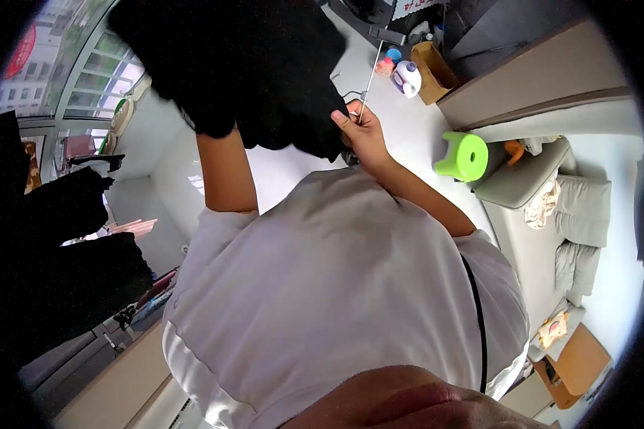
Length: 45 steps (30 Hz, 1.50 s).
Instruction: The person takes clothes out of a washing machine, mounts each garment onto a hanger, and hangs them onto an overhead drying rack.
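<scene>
A black garment (pixel 243 71) hangs in front of my chest and fills the upper middle of the view. My left forearm reaches up under it, and the cloth hides my left hand completely. My right hand (pixel 365 132) is closed at the garment's lower right edge, thumb on top. It grips a metal clip hanger (pixel 371 79), whose thin bar runs upward from my fingers to a clip at the far end. A curved wire hook sticks out left of the bar. The cloth touches my right fingers; whether they pinch it too, I cannot tell.
Dark clothes (pixel 64 264) hang at the left, near a window (pixel 104 79). On the floor ahead to the right stand a white bottle (pixel 406 79), a cardboard box (pixel 434 71) and a green stool (pixel 465 156). A grey sofa (pixel 511 236) with cushions lies along the right.
</scene>
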Each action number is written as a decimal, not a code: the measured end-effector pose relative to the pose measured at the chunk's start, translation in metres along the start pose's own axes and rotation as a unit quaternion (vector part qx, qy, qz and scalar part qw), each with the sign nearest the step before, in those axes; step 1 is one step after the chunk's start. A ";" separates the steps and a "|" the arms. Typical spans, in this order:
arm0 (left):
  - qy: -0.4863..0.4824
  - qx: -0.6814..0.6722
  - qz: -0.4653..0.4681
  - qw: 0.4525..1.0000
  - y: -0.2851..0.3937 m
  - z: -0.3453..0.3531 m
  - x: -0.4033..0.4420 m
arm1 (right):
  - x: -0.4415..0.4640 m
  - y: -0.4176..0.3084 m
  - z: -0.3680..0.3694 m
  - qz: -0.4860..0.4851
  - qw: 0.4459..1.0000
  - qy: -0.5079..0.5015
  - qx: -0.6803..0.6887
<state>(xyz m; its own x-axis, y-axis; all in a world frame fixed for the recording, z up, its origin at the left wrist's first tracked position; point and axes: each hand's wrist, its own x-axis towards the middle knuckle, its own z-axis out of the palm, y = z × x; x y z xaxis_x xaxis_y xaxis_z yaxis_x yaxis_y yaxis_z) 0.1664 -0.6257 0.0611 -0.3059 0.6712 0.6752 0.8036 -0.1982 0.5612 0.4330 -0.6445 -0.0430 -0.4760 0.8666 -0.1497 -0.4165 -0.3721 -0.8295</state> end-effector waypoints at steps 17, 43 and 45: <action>-0.241 -0.529 -0.397 0.710 -0.038 0.113 -0.024 | 0.008 0.030 -0.039 0.172 0.977 0.116 -0.042; -0.420 -0.017 0.039 0.906 0.014 -0.030 -0.054 | 0.102 -0.068 -0.043 -0.201 0.857 -0.212 -0.425; -0.519 0.059 -0.095 0.848 0.006 -0.028 -0.061 | 0.103 -0.072 -0.039 -0.235 0.847 -0.201 -0.432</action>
<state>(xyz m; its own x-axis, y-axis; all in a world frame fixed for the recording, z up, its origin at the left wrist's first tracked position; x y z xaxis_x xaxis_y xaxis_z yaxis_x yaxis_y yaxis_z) 0.1760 -0.6878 0.0363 0.1284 0.9620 -0.2411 0.8545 0.0161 0.5193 0.4444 -0.5150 -0.0195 -0.7127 0.6035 0.3577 0.0068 0.5158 -0.8567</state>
